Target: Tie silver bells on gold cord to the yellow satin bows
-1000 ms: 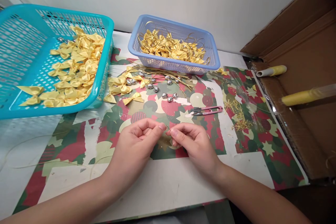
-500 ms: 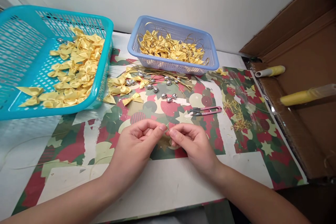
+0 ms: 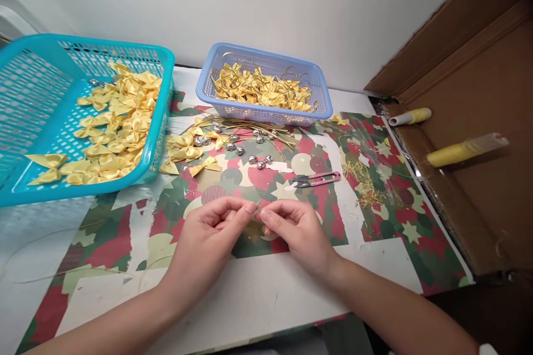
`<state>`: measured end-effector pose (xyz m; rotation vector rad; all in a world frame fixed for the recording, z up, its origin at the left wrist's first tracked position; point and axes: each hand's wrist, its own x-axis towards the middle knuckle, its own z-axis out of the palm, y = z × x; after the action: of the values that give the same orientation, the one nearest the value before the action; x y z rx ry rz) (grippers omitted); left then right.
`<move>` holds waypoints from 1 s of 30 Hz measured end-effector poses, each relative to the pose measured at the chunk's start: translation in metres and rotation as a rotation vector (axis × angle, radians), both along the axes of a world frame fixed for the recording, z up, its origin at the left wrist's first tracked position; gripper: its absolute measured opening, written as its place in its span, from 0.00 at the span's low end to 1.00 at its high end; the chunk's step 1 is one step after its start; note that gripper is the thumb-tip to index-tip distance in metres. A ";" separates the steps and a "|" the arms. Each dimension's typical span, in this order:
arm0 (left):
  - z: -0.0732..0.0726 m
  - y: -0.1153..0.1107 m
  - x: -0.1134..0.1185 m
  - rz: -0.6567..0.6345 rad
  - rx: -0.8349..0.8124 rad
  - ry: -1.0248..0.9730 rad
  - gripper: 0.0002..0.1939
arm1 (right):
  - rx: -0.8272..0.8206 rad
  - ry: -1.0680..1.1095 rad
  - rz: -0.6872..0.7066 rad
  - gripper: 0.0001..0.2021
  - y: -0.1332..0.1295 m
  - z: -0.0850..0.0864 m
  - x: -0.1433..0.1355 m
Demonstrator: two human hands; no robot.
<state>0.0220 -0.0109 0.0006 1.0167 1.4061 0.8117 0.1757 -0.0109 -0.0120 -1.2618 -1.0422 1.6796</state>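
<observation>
Over the patterned paper, my left hand [image 3: 212,241] is closed, thumb pressed on forefinger, pinching a thin cord [image 3: 258,204]. My right hand [image 3: 300,233] pinches the same cord a short way off, so the two thumbs almost meet. Only a tiny stretch of it shows between the fingertips; the rest in the hands is hidden. A fine loop of similar cord [image 3: 54,229] trails on the left, and I cannot tell whether it joins. Beyond the hands lie several silver jingle bells [image 3: 261,165], loose yellow ribbon bows [image 3: 205,166] and pink-handled thread snips [image 3: 318,179].
A turquoise basket [image 3: 160,116] of yellow bows stands at left. Behind the bells is a blue basket [image 3: 266,112] holding bows with gold cords; cut gold cords [image 3: 258,125] lie before it. Cord scraps [image 3: 368,194] are piled at right, beside a cardboard wall [image 3: 470,100] with tubes.
The camera view has shifted slightly, so the baskets sit lower in the picture. Both hands keep their pinch on the cord, with only a slight change at the fingertips.
</observation>
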 end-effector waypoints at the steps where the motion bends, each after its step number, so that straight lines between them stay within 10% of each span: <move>1: 0.000 0.000 0.000 -0.003 0.003 0.001 0.17 | 0.000 -0.004 0.002 0.16 0.000 0.000 0.000; 30: 0.003 0.011 -0.006 -0.182 0.338 -0.020 0.11 | 0.176 -0.034 0.125 0.13 0.001 0.004 0.005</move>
<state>0.0158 -0.0003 0.0038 1.3697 1.1604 0.9389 0.1805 -0.0097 -0.0085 -1.1340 -1.2834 1.6237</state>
